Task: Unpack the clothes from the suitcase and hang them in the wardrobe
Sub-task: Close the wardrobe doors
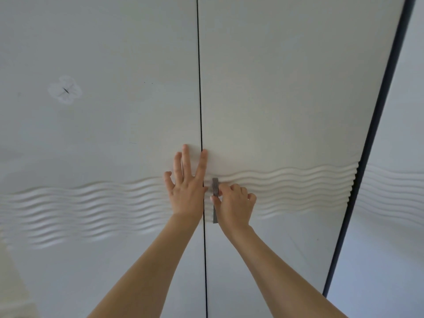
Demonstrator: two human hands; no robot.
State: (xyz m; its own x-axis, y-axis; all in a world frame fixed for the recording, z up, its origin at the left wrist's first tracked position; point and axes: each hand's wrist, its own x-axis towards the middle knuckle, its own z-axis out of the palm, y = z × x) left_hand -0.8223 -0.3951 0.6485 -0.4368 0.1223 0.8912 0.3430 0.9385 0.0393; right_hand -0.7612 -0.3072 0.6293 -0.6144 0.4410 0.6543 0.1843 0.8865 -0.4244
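Right fingers [239,189] around wardrobe handle [215,185]

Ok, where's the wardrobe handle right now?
Head view, centre: the grey handle sits on the right door beside the seam, gripped by the right hand.

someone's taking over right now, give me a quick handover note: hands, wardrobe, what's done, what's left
Left hand: flat, fingers straight, pressing on the left door beside the seam.
Right hand: fingers curled round the grey handle of the right door.
Both wardrobe doors look shut, with only a thin dark seam between them.
Suitcase and clothes: not in view.
Done: cannot tell from here whether anything is hung.
Left: probably pull the right door open, then fetch the clothes and hang them.
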